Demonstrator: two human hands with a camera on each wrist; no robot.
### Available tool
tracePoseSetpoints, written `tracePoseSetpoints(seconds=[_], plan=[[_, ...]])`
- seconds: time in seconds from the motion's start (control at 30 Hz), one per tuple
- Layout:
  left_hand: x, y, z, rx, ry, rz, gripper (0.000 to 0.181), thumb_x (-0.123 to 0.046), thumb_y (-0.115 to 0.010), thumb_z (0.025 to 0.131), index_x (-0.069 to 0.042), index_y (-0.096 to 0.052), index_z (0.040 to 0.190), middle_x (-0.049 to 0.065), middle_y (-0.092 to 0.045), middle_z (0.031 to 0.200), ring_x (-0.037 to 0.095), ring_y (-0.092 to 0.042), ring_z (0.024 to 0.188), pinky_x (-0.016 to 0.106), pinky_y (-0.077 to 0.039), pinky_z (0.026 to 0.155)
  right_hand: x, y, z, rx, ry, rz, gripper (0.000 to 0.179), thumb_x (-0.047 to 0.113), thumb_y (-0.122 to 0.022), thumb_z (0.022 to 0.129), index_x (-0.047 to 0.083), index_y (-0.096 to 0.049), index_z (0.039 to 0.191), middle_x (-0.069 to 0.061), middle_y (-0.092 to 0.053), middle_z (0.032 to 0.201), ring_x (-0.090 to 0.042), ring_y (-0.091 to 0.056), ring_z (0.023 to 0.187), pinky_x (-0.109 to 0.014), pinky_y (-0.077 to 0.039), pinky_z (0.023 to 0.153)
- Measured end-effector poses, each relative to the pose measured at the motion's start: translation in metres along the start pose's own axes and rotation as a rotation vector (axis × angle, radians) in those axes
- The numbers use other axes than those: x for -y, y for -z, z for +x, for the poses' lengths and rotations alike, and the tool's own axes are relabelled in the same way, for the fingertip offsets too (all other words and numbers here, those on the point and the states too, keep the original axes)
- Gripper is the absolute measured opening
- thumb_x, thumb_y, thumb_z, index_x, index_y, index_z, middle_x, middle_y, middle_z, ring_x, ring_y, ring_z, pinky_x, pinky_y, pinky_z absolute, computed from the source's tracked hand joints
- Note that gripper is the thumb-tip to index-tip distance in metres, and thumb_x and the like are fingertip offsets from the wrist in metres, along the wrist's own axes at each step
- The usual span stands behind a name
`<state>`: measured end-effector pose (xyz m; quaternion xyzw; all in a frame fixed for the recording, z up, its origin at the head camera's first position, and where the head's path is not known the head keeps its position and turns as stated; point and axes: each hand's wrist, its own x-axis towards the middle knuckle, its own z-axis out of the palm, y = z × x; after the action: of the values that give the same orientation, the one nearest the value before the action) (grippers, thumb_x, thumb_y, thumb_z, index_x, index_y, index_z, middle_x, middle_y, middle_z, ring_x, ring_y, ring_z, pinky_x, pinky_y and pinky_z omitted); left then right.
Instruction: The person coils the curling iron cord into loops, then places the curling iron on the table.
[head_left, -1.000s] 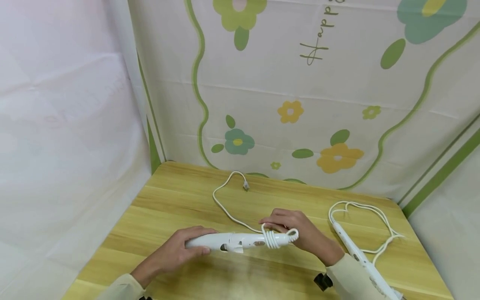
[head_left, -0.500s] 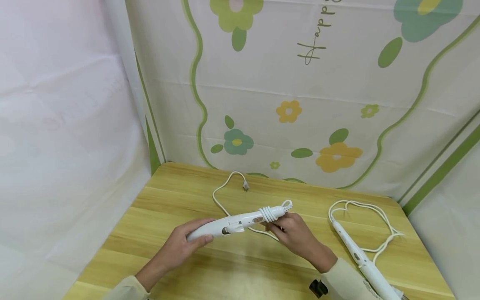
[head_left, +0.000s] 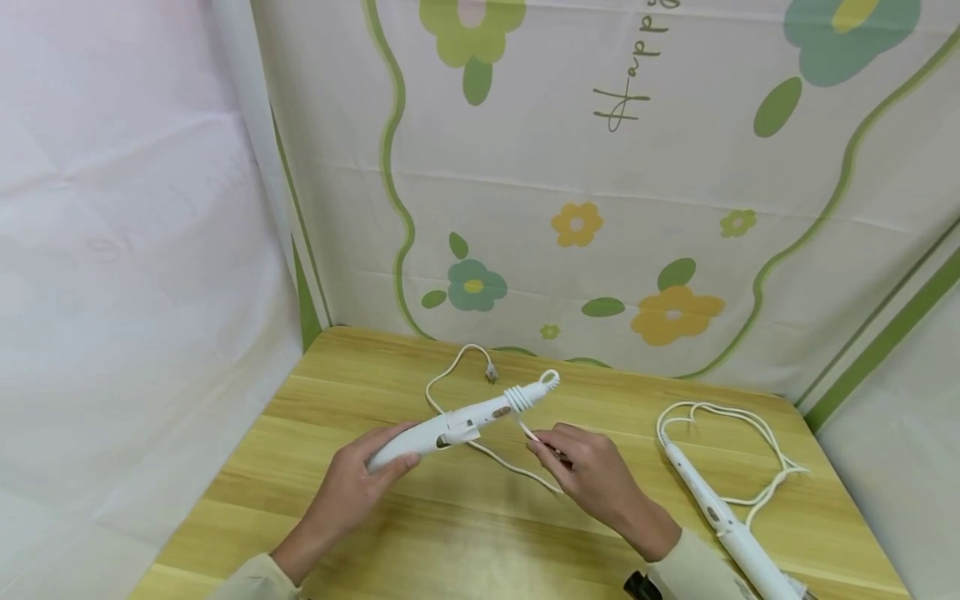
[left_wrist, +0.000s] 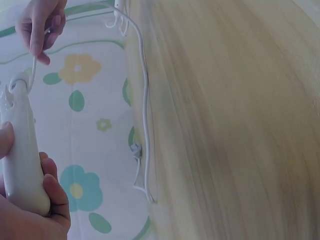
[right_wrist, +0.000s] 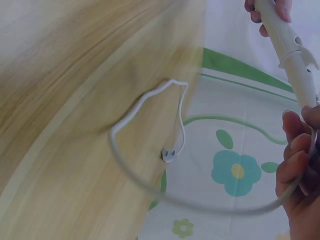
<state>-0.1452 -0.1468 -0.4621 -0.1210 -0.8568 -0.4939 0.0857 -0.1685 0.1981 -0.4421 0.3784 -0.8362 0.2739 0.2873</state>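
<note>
White styling iron point(head_left: 435, 431) is up over the table point(head_left: 292, 446), its thick end gripped by the left hand point(head_left: 351, 473); the plug point(head_left: 491, 372) lies near the table's back edge; the right hand point(head_left: 596, 479) pinches the cord point(right_wrist: 200, 207). Winding seems the step; the next turn calls for slack, swinging left of the 2nd iron point(head_left: 750, 557).

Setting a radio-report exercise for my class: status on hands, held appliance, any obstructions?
Left hand grips white appliance, cord partly wound round one end. Right hand pinches cord. Second appliance lies off right, seemingly not in the way.
</note>
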Motion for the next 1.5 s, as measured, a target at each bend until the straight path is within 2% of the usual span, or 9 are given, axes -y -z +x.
tracePoseSetpoints(seconds=[0.17,0.27,0.47,0.6,0.83,1.0,1.23,1.37,1.5], plan=[[0.001,0.004,0.001,-0.045,0.051,0.04,0.045,-0.031,-0.085,0.097,-0.029,-0.075,0.14,-0.001,-0.079,0.128,0.015,-0.068,0.102,0.029,-0.053,0.084,0.002,0.006,-0.002,0.015,0.052,-0.037,0.004,0.011,-0.08,0.099,0.009,-0.083,0.099,0.013,-0.058,0.07,0.012,-0.033,0.062,-0.004,-0.028,0.052],[0.002,0.003,0.0,-0.054,0.036,0.082,0.045,-0.03,-0.087,0.095,-0.029,-0.076,0.139,-0.002,-0.08,0.125,0.014,-0.068,0.1,0.029,-0.054,0.083,0.003,0.008,-0.001,0.043,0.126,-0.075,0.018,0.02,-0.069,0.109,0.011,-0.082,0.099,0.013,-0.062,0.074,0.011,-0.039,0.062,-0.004,-0.032,0.054],[0.006,-0.002,-0.006,-0.038,-0.007,0.179,0.048,-0.029,-0.089,0.091,-0.029,-0.076,0.137,-0.006,-0.079,0.12,0.009,-0.067,0.096,0.03,-0.053,0.082,0.005,0.017,0.004,0.168,0.153,-0.119,0.008,0.01,-0.081,0.093,0.017,-0.076,0.092,0.013,-0.066,0.08,0.008,-0.059,0.067,-0.008,-0.043,0.057],[0.007,-0.004,-0.008,0.003,-0.028,0.197,0.046,-0.03,-0.089,0.091,-0.031,-0.077,0.136,-0.008,-0.079,0.117,0.007,-0.065,0.092,0.028,-0.052,0.08,0.005,0.023,0.01,0.216,0.158,-0.114,0.015,0.009,-0.081,0.091,0.021,-0.072,0.092,0.015,-0.063,0.08,0.01,-0.054,0.067,-0.009,-0.041,0.058],[0.01,-0.001,-0.009,0.12,-0.1,0.185,0.042,-0.035,-0.085,0.095,-0.027,-0.077,0.136,-0.011,-0.078,0.117,0.005,-0.068,0.098,0.029,-0.054,0.083,0.0,0.028,0.015,0.221,0.221,-0.126,0.009,0.02,-0.07,0.108,0.02,-0.073,0.1,0.013,-0.061,0.084,0.007,-0.037,0.064,-0.009,-0.029,0.056],[0.014,0.004,-0.012,0.24,-0.181,0.138,0.044,-0.038,-0.081,0.099,-0.024,-0.074,0.14,-0.01,-0.077,0.118,0.003,-0.067,0.1,0.028,-0.056,0.084,-0.005,0.03,0.016,0.216,0.24,-0.101,0.019,0.026,-0.061,0.114,0.021,-0.075,0.103,0.013,-0.064,0.088,0.006,-0.042,0.064,-0.009,-0.034,0.056],[0.019,0.011,-0.012,0.289,-0.357,0.114,0.041,-0.031,-0.081,0.099,-0.023,-0.074,0.139,-0.006,-0.077,0.12,0.004,-0.067,0.103,0.029,-0.058,0.084,-0.007,0.03,0.014,0.287,0.236,-0.046,0.009,0.024,-0.072,0.107,0.024,-0.08,0.105,0.015,-0.073,0.095,0.005,-0.064,0.074,-0.013,-0.051,0.063],[0.021,0.013,-0.012,0.32,-0.414,0.065,0.041,-0.026,-0.082,0.099,-0.023,-0.074,0.139,-0.006,-0.077,0.122,0.004,-0.068,0.104,0.03,-0.059,0.086,-0.007,0.03,0.014,0.351,0.202,0.017,0.009,0.026,-0.072,0.106,0.026,-0.081,0.104,0.017,-0.072,0.095,0.009,-0.06,0.073,-0.009,-0.046,0.064],[0.025,0.012,-0.012,0.359,-0.419,-0.006,0.041,-0.023,-0.082,0.098,-0.02,-0.074,0.138,-0.007,-0.078,0.122,0.004,-0.069,0.105,0.03,-0.059,0.089,-0.009,0.031,0.013,0.422,0.14,0.128,0.011,0.026,-0.071,0.107,0.028,-0.081,0.105,0.018,-0.072,0.094,0.012,-0.055,0.072,-0.006,-0.043,0.064]])
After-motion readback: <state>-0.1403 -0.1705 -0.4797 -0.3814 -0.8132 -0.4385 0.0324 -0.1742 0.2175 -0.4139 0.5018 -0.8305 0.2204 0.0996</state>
